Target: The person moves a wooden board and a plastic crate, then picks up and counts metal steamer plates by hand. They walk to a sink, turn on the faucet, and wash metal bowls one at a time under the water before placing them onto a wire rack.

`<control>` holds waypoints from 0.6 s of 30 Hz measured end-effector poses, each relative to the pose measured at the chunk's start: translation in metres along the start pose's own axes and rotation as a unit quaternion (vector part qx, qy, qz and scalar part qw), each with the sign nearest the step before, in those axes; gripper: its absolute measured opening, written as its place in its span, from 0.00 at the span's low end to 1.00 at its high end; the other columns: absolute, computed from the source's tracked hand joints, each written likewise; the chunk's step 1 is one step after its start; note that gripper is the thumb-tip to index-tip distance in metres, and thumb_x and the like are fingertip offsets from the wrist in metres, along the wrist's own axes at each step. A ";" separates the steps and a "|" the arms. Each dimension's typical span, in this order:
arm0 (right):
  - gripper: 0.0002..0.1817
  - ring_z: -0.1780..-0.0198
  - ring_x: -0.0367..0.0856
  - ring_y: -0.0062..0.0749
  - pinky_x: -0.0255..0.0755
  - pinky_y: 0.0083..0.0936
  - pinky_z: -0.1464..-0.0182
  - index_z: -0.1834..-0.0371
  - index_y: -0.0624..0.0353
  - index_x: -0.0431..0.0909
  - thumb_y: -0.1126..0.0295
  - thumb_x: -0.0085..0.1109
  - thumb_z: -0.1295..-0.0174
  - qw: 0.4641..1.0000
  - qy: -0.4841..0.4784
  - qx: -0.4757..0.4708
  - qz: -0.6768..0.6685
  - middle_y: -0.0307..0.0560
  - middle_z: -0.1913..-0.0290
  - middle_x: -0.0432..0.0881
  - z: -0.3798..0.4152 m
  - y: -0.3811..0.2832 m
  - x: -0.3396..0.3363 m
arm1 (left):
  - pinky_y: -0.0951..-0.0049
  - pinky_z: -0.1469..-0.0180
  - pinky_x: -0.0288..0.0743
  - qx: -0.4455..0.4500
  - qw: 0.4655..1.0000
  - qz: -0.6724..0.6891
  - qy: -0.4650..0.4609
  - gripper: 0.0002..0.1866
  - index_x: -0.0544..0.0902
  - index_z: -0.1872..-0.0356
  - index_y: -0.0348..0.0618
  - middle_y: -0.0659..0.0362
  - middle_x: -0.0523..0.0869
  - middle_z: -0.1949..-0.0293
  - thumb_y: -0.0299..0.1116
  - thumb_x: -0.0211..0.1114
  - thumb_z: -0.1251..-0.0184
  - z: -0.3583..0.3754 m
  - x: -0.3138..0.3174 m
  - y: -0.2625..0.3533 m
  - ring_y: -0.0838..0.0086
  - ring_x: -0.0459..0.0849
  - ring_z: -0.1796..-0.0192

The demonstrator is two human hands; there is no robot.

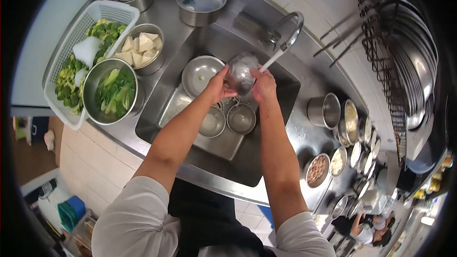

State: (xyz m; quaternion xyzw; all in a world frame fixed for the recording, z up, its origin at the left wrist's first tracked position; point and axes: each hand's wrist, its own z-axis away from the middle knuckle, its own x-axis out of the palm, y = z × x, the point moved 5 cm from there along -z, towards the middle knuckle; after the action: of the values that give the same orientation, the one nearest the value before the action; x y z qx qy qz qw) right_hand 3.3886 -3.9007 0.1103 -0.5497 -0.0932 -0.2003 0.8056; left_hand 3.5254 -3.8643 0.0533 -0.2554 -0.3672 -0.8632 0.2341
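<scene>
Both my hands grip a shiny wet bowl (242, 72) over the sink (219, 147), tilted close to the tap's white spout (273, 60). My left hand (220, 85) closes on its left side, and my right hand (264, 85) on its right side, just beneath the spout end. Below and to the left, a wide steel bowl (193, 78) with a small pale scrap inside rests in the sink. Two smaller steel bowls, one on the left (212, 123) and one on the right (242, 118), lie under my hands.
Left of the sink stand a pot of leafy greens (88, 97), a bowl of tofu pieces (159, 59) and a white broccoli basket (126, 12). Steel bowls of food, including brown pieces (316, 170), line the right counter. A wire rack (376, 47) holds plates; people (366, 233) are farther off.
</scene>
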 end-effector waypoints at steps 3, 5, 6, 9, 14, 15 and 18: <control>0.11 0.62 0.74 0.21 0.70 0.20 0.57 0.56 0.64 0.79 0.72 0.61 0.40 0.985 0.023 -0.086 0.148 0.38 0.64 0.80 0.018 0.002 -0.012 | 0.43 0.43 0.70 -0.049 0.998 -0.009 0.032 0.35 0.63 0.33 0.50 0.55 0.67 0.36 0.61 0.51 0.33 -0.003 0.012 0.005 0.54 0.75 0.43; 0.10 0.66 0.73 0.19 0.67 0.19 0.63 0.58 0.63 0.80 0.69 0.57 0.37 0.984 0.005 -0.074 0.164 0.36 0.68 0.80 0.037 0.004 -0.017 | 0.41 0.43 0.68 -0.075 0.997 -0.013 -0.034 0.34 0.68 0.37 0.47 0.55 0.73 0.40 0.63 0.48 0.33 -0.037 -0.003 -0.015 0.57 0.76 0.44; 0.09 0.67 0.73 0.20 0.67 0.18 0.63 0.59 0.62 0.81 0.70 0.55 0.36 0.985 -0.004 -0.113 0.133 0.36 0.69 0.79 0.027 0.020 -0.038 | 0.45 0.46 0.71 -0.068 0.997 -0.036 0.000 0.30 0.70 0.39 0.47 0.55 0.76 0.44 0.59 0.48 0.31 -0.024 0.006 -0.013 0.61 0.77 0.46; 0.07 0.59 0.75 0.22 0.69 0.20 0.56 0.57 0.62 0.77 0.73 0.54 0.36 0.989 0.109 -0.090 0.053 0.37 0.63 0.79 0.099 -0.001 -0.077 | 0.65 0.57 0.76 0.002 0.985 -0.166 -0.040 0.19 0.76 0.45 0.48 0.61 0.82 0.55 0.47 0.52 0.28 -0.031 -0.003 -0.041 0.73 0.81 0.56; 0.08 0.49 0.76 0.28 0.66 0.27 0.41 0.55 0.60 0.73 0.71 0.53 0.35 0.947 0.143 -0.112 -0.265 0.42 0.54 0.79 0.184 0.002 -0.140 | 0.70 0.55 0.77 0.093 0.905 -0.404 -0.094 0.17 0.78 0.48 0.43 0.59 0.85 0.61 0.40 0.61 0.33 -0.039 -0.014 -0.107 0.71 0.83 0.59; 0.08 0.48 0.76 0.29 0.67 0.29 0.40 0.54 0.60 0.73 0.71 0.52 0.34 0.929 0.138 -0.134 -0.316 0.42 0.54 0.79 0.194 0.004 -0.157 | 0.68 0.53 0.76 0.138 0.818 -0.545 -0.122 0.18 0.78 0.48 0.40 0.55 0.85 0.59 0.38 0.62 0.35 -0.050 -0.022 -0.124 0.67 0.84 0.56; 0.09 0.45 0.76 0.33 0.67 0.35 0.36 0.52 0.60 0.72 0.70 0.48 0.31 0.864 0.215 -0.170 -0.422 0.44 0.51 0.79 0.208 0.005 -0.196 | 0.65 0.48 0.75 0.116 0.635 -0.748 -0.152 0.18 0.80 0.49 0.40 0.49 0.85 0.55 0.33 0.63 0.40 -0.039 -0.015 -0.158 0.59 0.83 0.51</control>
State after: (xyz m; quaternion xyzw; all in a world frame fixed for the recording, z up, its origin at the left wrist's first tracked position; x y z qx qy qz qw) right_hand 3.2288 -3.6645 0.1122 -0.5300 -0.1054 -0.6468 0.5382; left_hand 3.4325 -3.7927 -0.0608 0.0079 -0.5601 -0.6421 -0.5234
